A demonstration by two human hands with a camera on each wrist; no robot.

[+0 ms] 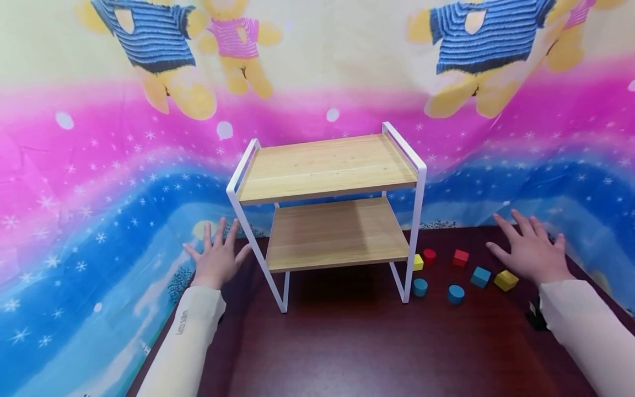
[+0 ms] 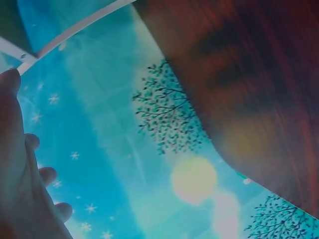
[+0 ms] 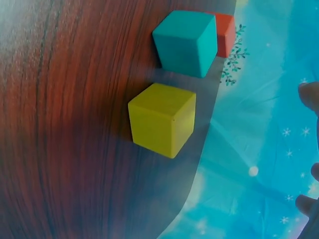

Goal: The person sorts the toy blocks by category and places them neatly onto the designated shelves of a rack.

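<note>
My left hand (image 1: 216, 258), fingers spread and holding nothing, is beside the left legs of a small two-tier shelf (image 1: 327, 168) with wooden boards and a white frame. On the right, my right hand (image 1: 534, 252) also has its fingers spread, near several toy blocks. Closest to it lies a yellow cube (image 1: 506, 280), with a blue cube (image 1: 480, 277) beside it and a red cube (image 1: 461, 258) farther back. Two blue cylinders (image 1: 456, 294) lie nearer the front, and a red cylinder (image 1: 429, 256) sits behind. A yellow block (image 1: 418, 262) is partly hidden by the shelf's right leg.
The dark wood-grain table (image 1: 367, 347) carries the shelf and the blocks. A printed cloth (image 1: 99, 220) with bears and snowflakes hangs behind and along both sides. Under the right cuff shows a small black object (image 1: 536, 318).
</note>
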